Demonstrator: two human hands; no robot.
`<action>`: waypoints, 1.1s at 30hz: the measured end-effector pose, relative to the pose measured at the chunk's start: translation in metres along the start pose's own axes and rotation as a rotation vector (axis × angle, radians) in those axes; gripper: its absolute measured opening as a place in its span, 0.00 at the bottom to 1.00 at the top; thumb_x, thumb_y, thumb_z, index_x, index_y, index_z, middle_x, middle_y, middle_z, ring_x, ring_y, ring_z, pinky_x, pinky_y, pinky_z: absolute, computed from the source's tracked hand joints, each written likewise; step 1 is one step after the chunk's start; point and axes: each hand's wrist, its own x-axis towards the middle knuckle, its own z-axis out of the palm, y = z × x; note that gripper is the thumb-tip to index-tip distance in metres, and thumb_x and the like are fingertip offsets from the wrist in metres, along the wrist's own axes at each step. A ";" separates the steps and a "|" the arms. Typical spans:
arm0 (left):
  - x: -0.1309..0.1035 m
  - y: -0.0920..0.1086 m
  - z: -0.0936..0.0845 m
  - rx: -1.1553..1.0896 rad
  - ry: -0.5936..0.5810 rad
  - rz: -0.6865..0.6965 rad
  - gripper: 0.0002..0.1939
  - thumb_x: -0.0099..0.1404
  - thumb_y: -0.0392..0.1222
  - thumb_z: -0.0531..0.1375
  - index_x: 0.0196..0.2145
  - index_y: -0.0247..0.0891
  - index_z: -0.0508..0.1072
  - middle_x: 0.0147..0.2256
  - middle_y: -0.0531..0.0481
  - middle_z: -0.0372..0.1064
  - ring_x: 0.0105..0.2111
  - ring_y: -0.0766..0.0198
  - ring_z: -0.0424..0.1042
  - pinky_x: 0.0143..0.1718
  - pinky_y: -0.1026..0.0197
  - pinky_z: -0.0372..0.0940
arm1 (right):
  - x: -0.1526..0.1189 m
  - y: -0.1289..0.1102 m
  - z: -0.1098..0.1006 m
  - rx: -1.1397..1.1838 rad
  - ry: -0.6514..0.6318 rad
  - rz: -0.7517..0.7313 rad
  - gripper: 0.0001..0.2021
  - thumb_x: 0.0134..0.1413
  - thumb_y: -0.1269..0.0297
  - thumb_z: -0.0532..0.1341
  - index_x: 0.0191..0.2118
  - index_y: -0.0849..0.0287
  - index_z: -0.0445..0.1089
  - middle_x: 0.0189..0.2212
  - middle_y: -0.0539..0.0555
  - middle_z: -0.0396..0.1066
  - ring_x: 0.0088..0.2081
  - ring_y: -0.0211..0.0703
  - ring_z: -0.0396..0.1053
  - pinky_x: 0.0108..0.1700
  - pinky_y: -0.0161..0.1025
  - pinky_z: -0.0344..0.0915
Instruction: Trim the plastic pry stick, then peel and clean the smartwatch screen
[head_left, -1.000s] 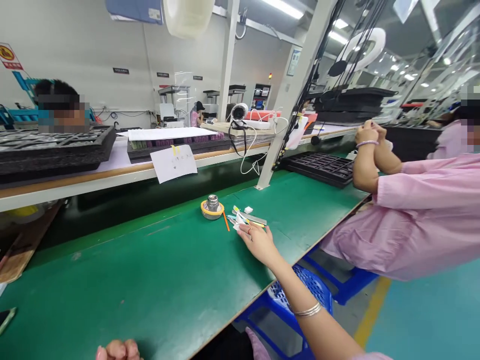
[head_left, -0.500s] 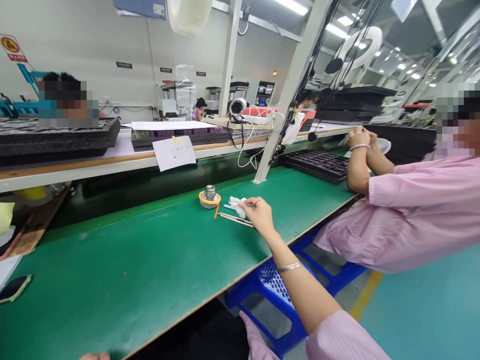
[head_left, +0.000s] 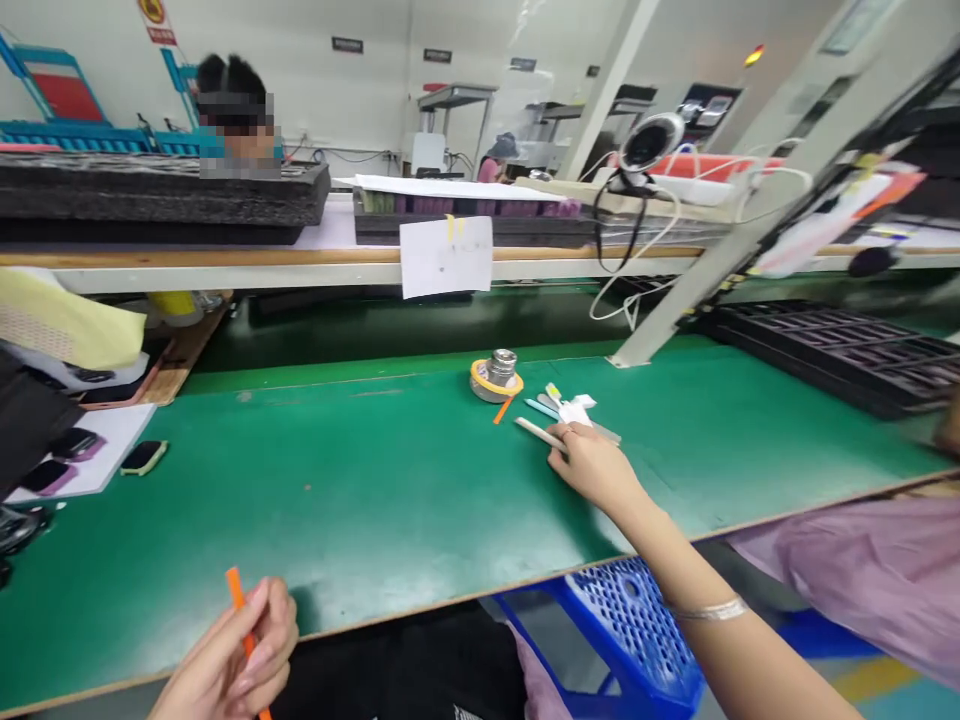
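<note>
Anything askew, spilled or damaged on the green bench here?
Nothing spilled or broken. The small tools by the right hand lie in a loose, crisscrossed cluster beside the metal weight. The left hand holds an orange stick.

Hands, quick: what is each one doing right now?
Left hand: closed around an orange stick.
Right hand: fingers on the small tools on the green mat; grip cannot be told.
</note>
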 end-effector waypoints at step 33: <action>0.121 0.099 0.084 0.484 -0.146 0.458 0.24 0.66 0.56 0.62 0.50 0.35 0.77 0.31 0.51 0.68 0.22 0.72 0.57 0.20 0.67 0.50 | 0.034 -0.205 -0.023 0.676 -0.047 -0.600 0.10 0.71 0.63 0.51 0.46 0.54 0.69 0.34 0.51 0.71 0.31 0.37 0.68 0.33 0.33 0.64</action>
